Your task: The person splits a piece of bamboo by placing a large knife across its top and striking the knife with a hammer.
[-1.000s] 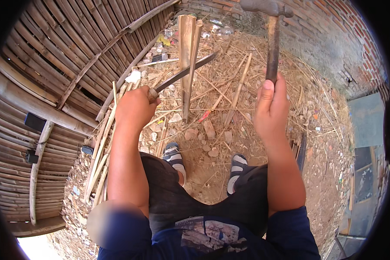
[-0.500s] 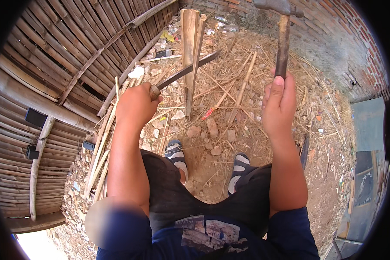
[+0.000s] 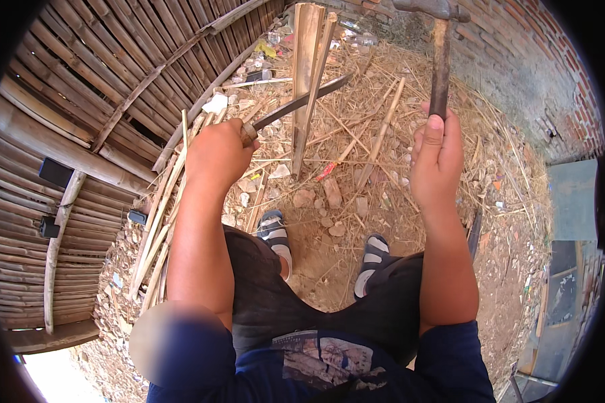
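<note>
Hands forward, apart, left closed round machete handle, right round hammer shaft.

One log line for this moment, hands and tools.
left hand: grips machete; right hand: grips hammer by handle; split bamboo: upright, machete across it

Past second: right hand and hammer shifted slightly rightward. Split wood, left hand, blade now higher, farther right in view.
</note>
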`<state>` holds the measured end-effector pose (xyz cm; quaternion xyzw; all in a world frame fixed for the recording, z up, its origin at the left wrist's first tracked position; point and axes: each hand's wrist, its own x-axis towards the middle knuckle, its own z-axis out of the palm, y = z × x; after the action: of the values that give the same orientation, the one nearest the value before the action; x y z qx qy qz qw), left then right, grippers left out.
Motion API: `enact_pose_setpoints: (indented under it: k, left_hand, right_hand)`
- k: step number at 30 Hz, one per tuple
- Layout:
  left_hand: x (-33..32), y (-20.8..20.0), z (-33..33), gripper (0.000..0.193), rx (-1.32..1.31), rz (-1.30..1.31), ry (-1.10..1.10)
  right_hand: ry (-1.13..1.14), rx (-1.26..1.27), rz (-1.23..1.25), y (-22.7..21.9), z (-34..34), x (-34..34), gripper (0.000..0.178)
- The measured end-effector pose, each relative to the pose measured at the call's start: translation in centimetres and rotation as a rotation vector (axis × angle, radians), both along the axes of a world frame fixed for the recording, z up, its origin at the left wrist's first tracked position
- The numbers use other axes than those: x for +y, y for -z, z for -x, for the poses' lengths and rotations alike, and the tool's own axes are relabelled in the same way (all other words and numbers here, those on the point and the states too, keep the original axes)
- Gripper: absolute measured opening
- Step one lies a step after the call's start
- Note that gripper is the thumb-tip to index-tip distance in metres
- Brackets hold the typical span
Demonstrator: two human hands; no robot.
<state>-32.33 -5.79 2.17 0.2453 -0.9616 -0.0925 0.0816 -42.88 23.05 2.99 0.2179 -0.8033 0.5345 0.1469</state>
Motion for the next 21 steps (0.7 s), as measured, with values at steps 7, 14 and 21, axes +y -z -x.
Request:
enact_pose_setpoints:
  k: [7,14,21]
  left_hand:
    - [1.3,-1.0,0.1,0.037,-0.05,-0.02,-0.013]
    - [0.7,-0.4,0.0,0.038,-0.066,-0.024,-0.012]
    - [0.7,-0.6,0.1,0.038,-0.068,0.001,0.001]
  right_hand:
    - [-0.058,-0.093,-0.529,5.0,1.3,-1.5,0.034]
    - [0.045,-0.007,-0.045,0.2,0.5,0.1,0.035]
    - [-0.058,-0.052,-0.595,4.3,0.5,-1.6,0.03]
